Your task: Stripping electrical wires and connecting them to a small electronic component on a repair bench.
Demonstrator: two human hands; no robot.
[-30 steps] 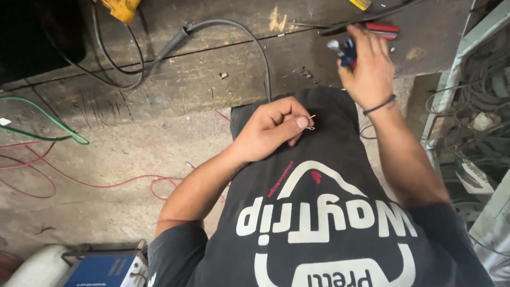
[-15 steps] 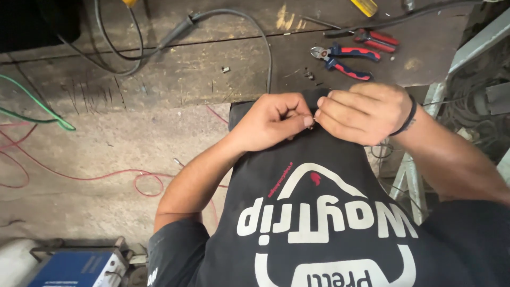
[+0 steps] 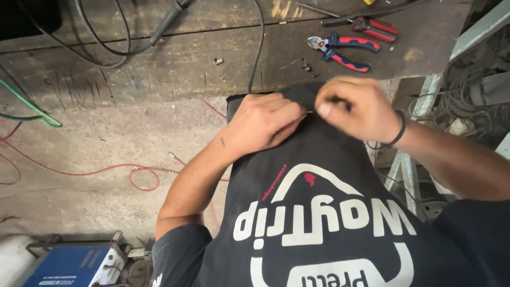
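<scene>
My left hand rests on the lower edge of my black printed shirt, fingers curled, pinching a small thin metal piece at its fingertips. My right hand, with a dark band on the wrist, meets it from the right. Its thumb and fingers pinch the other end of the same piece. The two hands touch just in front of the wooden bench. The piece is too small to tell what kind it is.
Blue-and-red pliers and a red-handled tool lie on the bench beyond my right hand, with small screws and black cables. Red wire and green cable cross the concrete floor. A blue machine stands lower left.
My right hand has left the pliers on the bench and come back down to my left hand, and now pinches the small piece there. My left hand has stayed on the shirt.
</scene>
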